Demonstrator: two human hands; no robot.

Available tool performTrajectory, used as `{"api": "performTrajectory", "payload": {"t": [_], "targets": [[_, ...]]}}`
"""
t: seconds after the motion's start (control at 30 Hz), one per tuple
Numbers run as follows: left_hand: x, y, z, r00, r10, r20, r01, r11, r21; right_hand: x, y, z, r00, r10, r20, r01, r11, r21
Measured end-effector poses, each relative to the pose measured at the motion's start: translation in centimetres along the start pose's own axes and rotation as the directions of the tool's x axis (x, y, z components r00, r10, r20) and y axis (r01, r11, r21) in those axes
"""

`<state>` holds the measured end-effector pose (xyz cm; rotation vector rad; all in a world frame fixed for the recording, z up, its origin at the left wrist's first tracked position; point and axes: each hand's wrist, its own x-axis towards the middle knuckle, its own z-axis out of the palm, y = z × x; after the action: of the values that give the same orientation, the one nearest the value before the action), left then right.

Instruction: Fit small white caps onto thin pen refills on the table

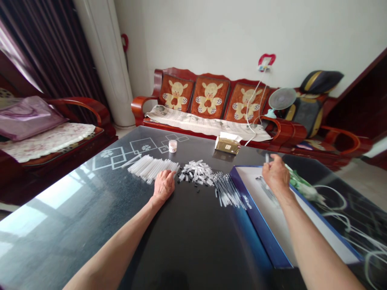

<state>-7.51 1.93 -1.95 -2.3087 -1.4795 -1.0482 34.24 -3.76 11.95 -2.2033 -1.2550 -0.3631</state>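
My left hand (pixel 164 185) is closed, its curled fingers at the near right end of a pile of white translucent pen barrels (pixel 148 167). What is under those fingers is hidden. Right of that pile lie clear pen caps (pixel 198 171) mixed with small black plugs (pixel 198 191). Beside them are thin pen refills (pixel 228 191), spread against the box's left wall. Over a shallow blue box (pixel 254 219) with a white inside, my right hand (pixel 275 174) pinches a pen (pixel 267 158), whose pale end sticks up. Below it, several blurred pens (pixel 267 187) lie in the box.
A small white tub (pixel 172 146) and a tissue box (pixel 227 144) stand toward the far side of the dark glossy table (pixel 187 241). White cables (pixel 344 217) and a green-and-white bundle (pixel 305 187) lie right of the box. Beyond are a wooden sofa (pixel 208 96) and a fan (pixel 282 99).
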Motion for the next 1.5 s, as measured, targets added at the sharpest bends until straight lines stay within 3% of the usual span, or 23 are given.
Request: {"api": "performTrajectory", "payload": {"t": [0.03,0.1,0.2,0.27,0.33,0.43,0.63,0.8,1.07,1.5], "targets": [[0.1,0.2,-0.1,0.999,0.035,0.000,-0.035,0.999,-0.007,-0.2,-1.0,-0.8,0.997,-0.016,-0.076,0.025,0.994,0.110],[0.2,1.0,-0.6,0.995,0.098,-0.002,-0.098,0.995,-0.031,-1.3,-3.4,-1.5,0.996,-0.002,-0.085,0.031,0.937,0.347],[0.7,3.3,-1.8,0.987,0.159,-0.013,-0.159,0.982,-0.104,-4.5,-7.5,-0.1,0.995,-0.078,0.064,0.014,0.736,0.677],[1.1,5.2,-2.6,0.980,0.201,-0.011,-0.200,0.967,-0.160,-7.4,-10.1,1.9,0.980,-0.140,0.142,-0.028,0.607,0.794],[1.4,6.9,-3.2,0.970,0.239,0.032,-0.230,0.956,-0.180,-10.4,-12.2,4.1,0.968,-0.163,0.193,-0.080,0.528,0.846],[1.6,8.4,-3.5,0.967,0.200,0.155,-0.176,0.972,-0.156,-14.1,-14.0,6.9,0.941,-0.167,0.294,-0.197,0.433,0.880],[0.6,8.6,-2.9,0.950,0.106,0.293,-0.041,0.975,-0.218,-17.5,-14.2,10.0,0.886,-0.088,0.455,-0.415,0.286,0.863],[-0.2,8.7,-2.1,0.964,0.024,0.263,0.031,0.979,-0.202,-18.2,-13.9,10.9,0.841,-0.149,0.521,-0.477,0.250,0.842],[-0.6,7.8,-1.2,0.984,0.023,0.177,-0.008,0.996,-0.085,-17.6,-13.7,11.0,0.753,-0.175,0.634,-0.592,0.239,0.770],[-0.3,7.1,-1.0,0.981,0.076,0.181,-0.069,0.997,-0.045,-17.2,-13.8,11.0,0.753,-0.169,0.635,-0.581,0.281,0.764]]}}
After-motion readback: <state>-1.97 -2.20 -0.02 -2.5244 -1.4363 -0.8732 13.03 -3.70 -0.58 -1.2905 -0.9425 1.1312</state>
